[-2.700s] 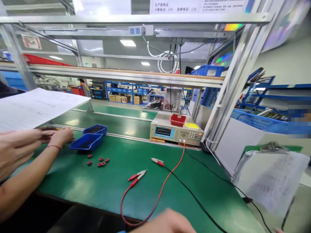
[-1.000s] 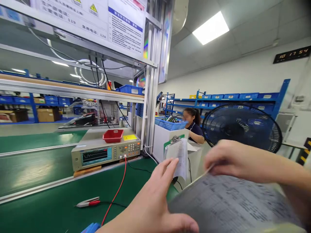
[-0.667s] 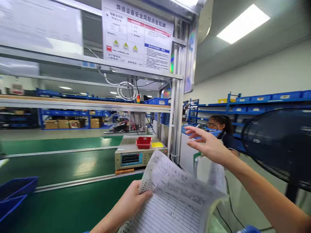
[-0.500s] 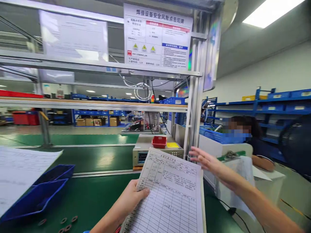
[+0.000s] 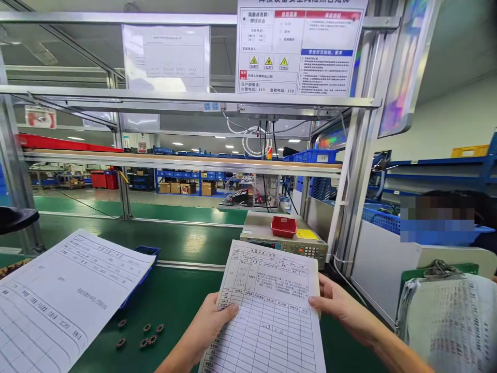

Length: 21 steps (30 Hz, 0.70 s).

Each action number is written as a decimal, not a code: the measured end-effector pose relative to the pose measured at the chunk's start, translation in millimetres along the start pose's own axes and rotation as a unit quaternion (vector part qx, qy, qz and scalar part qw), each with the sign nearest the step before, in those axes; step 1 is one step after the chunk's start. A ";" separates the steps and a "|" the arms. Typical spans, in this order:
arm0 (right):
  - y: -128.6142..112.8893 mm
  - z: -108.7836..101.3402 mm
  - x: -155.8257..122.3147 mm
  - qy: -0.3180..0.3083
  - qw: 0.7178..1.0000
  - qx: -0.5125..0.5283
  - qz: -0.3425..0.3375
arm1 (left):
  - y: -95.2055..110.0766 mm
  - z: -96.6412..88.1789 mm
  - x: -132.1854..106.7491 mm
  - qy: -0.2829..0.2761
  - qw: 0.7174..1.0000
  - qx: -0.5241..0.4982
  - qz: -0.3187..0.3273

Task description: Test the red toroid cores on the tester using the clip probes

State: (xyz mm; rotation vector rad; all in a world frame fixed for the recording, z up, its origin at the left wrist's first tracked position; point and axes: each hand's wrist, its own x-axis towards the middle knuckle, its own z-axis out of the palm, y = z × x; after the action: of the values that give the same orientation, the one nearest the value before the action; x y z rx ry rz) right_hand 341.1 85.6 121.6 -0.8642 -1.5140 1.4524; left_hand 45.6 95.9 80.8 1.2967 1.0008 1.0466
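Observation:
A thin stack of printed form sheets (image 5: 275, 321), with handwritten entries and a ruled table, is held up above the green bench. My left hand (image 5: 213, 321) grips its left edge, thumb on the front and fingers behind. On the opposite edge my right hand (image 5: 337, 305) pinches the paper in the same way, its fingers partly hidden. Another filled-in form (image 5: 81, 295) stands tilted at the left, hiding most of a blue bin (image 5: 149, 254). Several small dark toothed rings with reddish edges (image 5: 147, 336) lie loose on the green mat, to the left of my left hand.
Behind the papers is a bench instrument (image 5: 306, 248) with a red tray (image 5: 283, 226) on top. A metal shelf frame (image 5: 194, 160) spans the bench and carries a safety sign (image 5: 298, 52). At the right hang clipped papers (image 5: 446, 316), with a person partly visible beyond.
My right hand has come in from the right and taken hold of the sheets' right edge. My left hand keeps its grip. The view has swung, showing more of the left form and rings.

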 end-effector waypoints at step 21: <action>35.5 35.0 53.4 -0.039 0.997 0.044 0.049 | 3.2 -28.0 47.2 0.094 0.992 -0.028 0.080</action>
State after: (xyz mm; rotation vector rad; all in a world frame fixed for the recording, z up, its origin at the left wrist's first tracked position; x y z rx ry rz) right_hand 285.1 122.9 93.3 -0.8473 -1.4698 1.6282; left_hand 29.7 148.4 83.6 1.2665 1.0122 1.3307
